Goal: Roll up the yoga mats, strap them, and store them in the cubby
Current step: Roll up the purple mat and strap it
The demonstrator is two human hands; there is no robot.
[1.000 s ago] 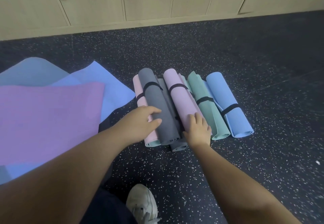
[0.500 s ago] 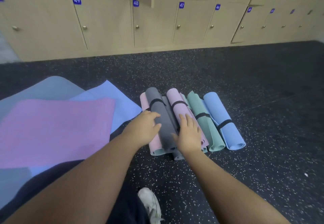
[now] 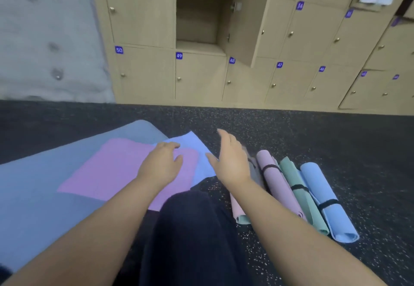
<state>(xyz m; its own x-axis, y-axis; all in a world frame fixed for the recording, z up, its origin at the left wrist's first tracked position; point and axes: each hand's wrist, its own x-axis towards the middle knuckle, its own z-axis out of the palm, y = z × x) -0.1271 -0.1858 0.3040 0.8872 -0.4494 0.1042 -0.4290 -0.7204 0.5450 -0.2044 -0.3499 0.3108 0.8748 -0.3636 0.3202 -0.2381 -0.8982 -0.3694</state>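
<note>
Head view, looking down at a dark speckled floor; both hands are raised and hold nothing, the left hand [image 3: 160, 166] with loosely curled fingers above a flat pink mat [image 3: 116, 169], the right hand [image 3: 230, 160] with straight fingers just left of the rolls. The strapped rolls [image 3: 298, 191] lie side by side, likely gathered for storing; beyond, one cubby [image 3: 197, 17] stands open in the lockers [image 3: 302, 39], probably ready for them; flat mats remain unrolled.
</note>
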